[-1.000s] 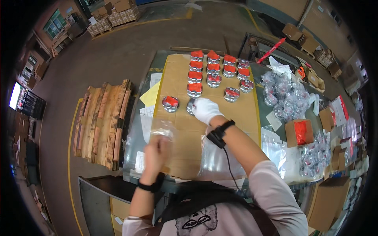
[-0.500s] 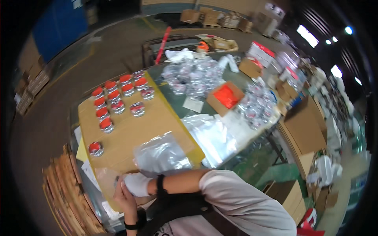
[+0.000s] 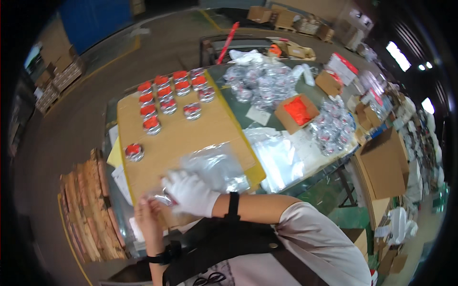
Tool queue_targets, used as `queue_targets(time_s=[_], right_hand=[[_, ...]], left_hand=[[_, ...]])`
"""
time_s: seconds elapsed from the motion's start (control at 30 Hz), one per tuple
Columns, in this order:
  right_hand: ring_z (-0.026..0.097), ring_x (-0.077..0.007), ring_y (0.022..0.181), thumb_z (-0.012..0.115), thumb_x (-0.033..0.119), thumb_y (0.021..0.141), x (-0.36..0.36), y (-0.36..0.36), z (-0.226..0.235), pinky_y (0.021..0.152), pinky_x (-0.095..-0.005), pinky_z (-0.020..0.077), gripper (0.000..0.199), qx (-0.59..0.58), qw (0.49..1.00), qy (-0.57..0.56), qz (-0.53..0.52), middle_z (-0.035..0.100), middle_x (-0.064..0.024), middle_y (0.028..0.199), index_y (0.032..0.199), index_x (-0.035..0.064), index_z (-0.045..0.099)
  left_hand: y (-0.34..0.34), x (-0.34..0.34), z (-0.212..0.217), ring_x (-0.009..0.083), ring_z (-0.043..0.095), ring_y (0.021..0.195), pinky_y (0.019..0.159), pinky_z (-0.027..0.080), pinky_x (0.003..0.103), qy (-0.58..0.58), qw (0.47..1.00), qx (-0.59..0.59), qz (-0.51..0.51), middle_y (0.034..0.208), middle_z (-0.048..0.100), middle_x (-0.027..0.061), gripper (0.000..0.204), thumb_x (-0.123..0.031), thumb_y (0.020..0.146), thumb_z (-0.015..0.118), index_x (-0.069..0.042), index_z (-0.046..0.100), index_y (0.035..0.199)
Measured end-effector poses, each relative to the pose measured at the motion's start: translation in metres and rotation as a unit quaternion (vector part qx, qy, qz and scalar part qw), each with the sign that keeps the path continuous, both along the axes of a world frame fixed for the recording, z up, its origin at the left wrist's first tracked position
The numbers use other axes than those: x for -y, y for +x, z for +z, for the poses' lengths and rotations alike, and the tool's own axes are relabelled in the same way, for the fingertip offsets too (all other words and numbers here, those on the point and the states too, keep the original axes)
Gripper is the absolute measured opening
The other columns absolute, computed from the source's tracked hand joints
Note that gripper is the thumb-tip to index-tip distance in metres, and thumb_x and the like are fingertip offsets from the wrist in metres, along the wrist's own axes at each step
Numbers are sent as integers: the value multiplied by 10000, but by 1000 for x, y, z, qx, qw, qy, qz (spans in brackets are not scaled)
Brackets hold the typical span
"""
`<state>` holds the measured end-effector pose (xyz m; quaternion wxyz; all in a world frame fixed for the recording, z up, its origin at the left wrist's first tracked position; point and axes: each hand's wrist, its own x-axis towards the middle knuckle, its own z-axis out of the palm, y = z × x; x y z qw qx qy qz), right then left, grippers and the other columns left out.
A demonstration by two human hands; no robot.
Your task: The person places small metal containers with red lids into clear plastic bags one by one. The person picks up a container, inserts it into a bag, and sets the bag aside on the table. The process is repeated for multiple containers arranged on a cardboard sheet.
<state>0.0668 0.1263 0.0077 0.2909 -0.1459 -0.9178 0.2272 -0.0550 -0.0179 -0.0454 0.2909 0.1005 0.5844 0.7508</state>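
My bare left hand is closed, its fingertips pinching the edge of a clear plastic bag with a small silver-and-red piece inside. On the other side of that piece, my right hand, in a white glove, curls against it; motion blurs the gloved fingers. Just beyond the right hand lies a stack of clear plastic bags. Farther out on the cardboard sheet, several round silver pieces with red tops stand in rows. One such piece sits apart, nearer my left hand.
Beyond the cardboard's yellow edge are a heap of clear-wrapped pieces, an open box with red contents, another wrapped heap and flat clear bags. Stacked wooden boards stand left of the table; large cartons are at right.
My gloved right hand has moved up and right, away from the left hand, and the silver-and-red piece now shows between them. The whole view has shifted, moving the table rightward in the picture.
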Motion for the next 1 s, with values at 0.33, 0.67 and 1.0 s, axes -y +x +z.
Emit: queue_targets(time_s=[0.33,0.67,1.0], right_hand=[[638,-252,868,588,130,839,17,12,-28,711,-357,533,304,194,963,171,78,642,-117,1047,1130,45,585],[694,-337,757,586,171,804,-23,-47,-94,664,-442,560,141,223,931,15,289,686,-171,797,824,78,691],[585,-330,1090,534,202,929,-115,201,35,936,-426,466,243,112,931,-345,-36,636,-179,1119,1094,70,654]], left_hand=[[28,17,-36,368,568,863,722,479,435,-274,818,-484,-145,951,560,198,147,-115,787,664,-16,660,895],[25,15,-56,414,605,978,800,511,467,-304,814,-468,-162,1129,582,242,340,-139,857,654,-47,597,1180],[79,-57,37,154,561,954,769,449,270,-99,938,-317,-102,1144,583,106,321,-129,987,496,4,541,1275]])
